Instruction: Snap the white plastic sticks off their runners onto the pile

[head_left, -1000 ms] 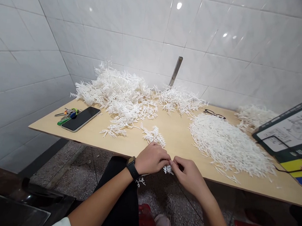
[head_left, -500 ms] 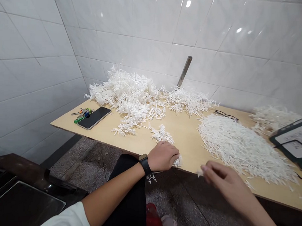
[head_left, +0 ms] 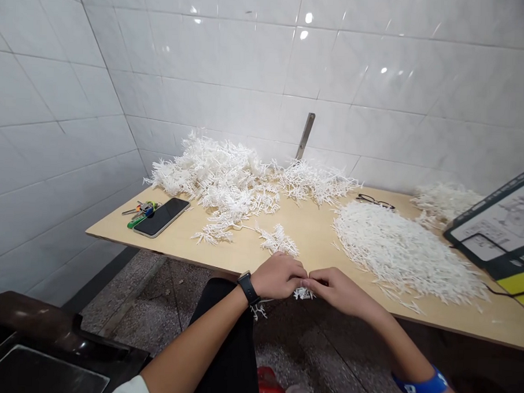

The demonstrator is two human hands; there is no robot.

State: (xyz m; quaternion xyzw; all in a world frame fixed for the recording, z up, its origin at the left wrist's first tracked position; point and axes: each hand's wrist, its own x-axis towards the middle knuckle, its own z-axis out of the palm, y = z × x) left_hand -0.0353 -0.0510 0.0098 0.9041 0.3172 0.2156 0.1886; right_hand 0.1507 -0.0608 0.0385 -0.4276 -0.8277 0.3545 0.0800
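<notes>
My left hand (head_left: 280,276), with a black watch on its wrist, is closed around a white branched piece (head_left: 304,293) at the table's front edge. Fingertips of my right hand (head_left: 338,289) are pinched together at the same piece, touching or nearly touching my left fingers. Just behind my left hand lies a white branched strand (head_left: 278,240). A tangled heap of white branched pieces (head_left: 220,168) stands further back. To the right spreads a flat pile of small loose white pieces (head_left: 402,249).
On the table (head_left: 113,227) at the left lie a phone (head_left: 162,217) and keys (head_left: 142,211). Glasses (head_left: 375,201) rest behind the flat pile. A printed box (head_left: 504,224) stands at the right. A metal bar (head_left: 306,136) rises at the wall.
My right hand has moved left from the flat pile's front edge to meet my left hand. The small white bit at its fingertips no longer shows apart. The view has shifted slightly.
</notes>
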